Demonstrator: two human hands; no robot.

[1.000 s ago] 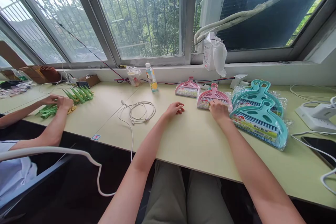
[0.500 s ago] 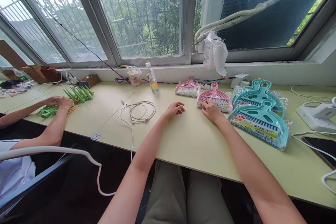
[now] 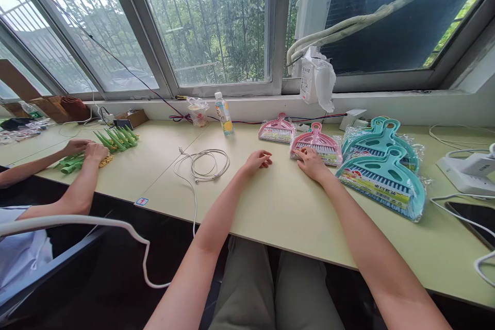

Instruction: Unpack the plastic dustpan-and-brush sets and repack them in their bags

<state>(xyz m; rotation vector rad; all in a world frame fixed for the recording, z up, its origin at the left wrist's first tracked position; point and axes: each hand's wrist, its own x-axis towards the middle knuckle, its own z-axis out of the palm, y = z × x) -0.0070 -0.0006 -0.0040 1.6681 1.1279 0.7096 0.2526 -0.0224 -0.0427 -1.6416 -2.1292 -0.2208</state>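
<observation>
My right hand (image 3: 310,163) lies with its fingers on the lower left edge of a pink dustpan-and-brush set (image 3: 322,144) in clear wrap; I see no firm grip. My left hand (image 3: 257,161) rests on the table to the left, fingers loosely bent and apart, holding nothing. Another pink dustpan-and-brush set (image 3: 277,129) lies behind, nearer the wall. To the right of my right hand are several wrapped teal dustpan-and-brush sets (image 3: 386,180), partly overlapping, with printed label cards across the bristles.
A coiled white cable (image 3: 211,165) and a drink bottle (image 3: 224,116) are on the left of the table (image 3: 286,216). A power strip (image 3: 464,172) and a phone (image 3: 474,219) lie far right. At far left, a co-worker's hands (image 3: 87,149) handle green pieces (image 3: 116,142).
</observation>
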